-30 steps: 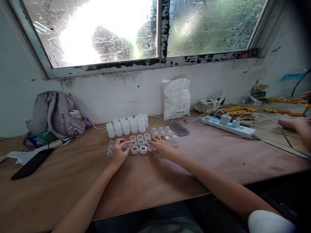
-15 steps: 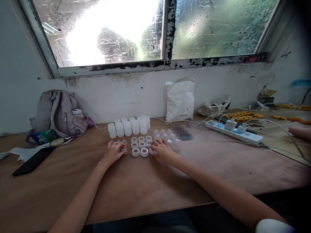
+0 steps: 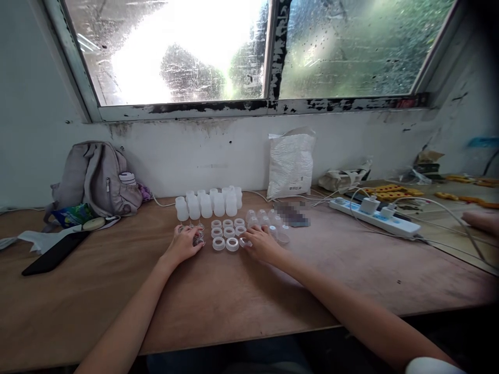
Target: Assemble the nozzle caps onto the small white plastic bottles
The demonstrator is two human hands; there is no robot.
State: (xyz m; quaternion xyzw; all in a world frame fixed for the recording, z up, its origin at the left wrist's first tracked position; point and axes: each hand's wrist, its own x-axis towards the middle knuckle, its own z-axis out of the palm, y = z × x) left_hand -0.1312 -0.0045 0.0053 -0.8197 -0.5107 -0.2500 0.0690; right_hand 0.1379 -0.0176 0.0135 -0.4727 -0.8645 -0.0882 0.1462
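Note:
My left hand point(image 3: 182, 245) rests on the wooden table point(image 3: 241, 296), fingers curled over small clear pieces point(image 3: 197, 240) just left of a cluster of white rings point(image 3: 226, 233). My right hand point(image 3: 264, 244) lies flat to the right of the rings, its fingertips touching a clear cap point(image 3: 245, 242). More clear domed caps point(image 3: 265, 218) sit just beyond that hand. Behind the rings stand several small white bottles point(image 3: 206, 204) in rows.
A grey backpack point(image 3: 95, 179) leans on the wall at the left, with a black phone point(image 3: 54, 253) in front of it. A white bag point(image 3: 290, 163), a power strip point(image 3: 374, 217) with cables, yellow parts point(image 3: 390, 189) and another person's hand point(image 3: 481, 221) are at the right.
My left hand slid left from the rings onto the small clear pieces and curled over them. My right hand stayed by the clear caps. The other person's hand drew back to the right.

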